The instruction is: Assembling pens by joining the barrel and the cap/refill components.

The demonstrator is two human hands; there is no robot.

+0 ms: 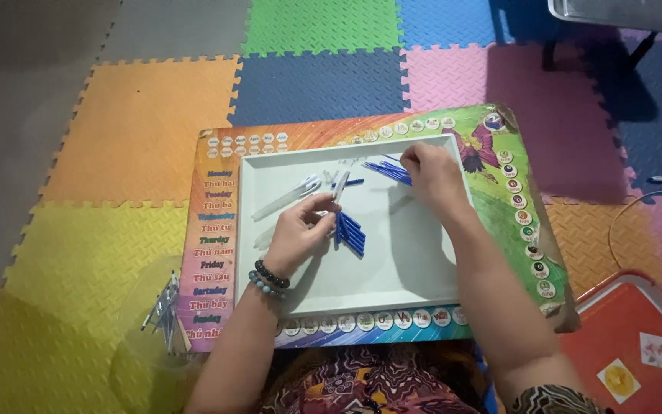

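here, a smooth, shallow white tray (423, 284) sits on a glossy, colourful board (216, 253) laid over knobbly foam floor tiles (132, 123). the left hand (298, 232), with beaded bracelets (269, 279) on its wrist, is curled narrowly around a slim white pen barrel (339, 186) held upright. just beside it lies a bundle of thin blue refills (351, 232). the right hand (432, 172) pinches at a fanned spread of more blue refills (388, 170) near the tray's far edge. a long white tube (285, 198) lies apart.
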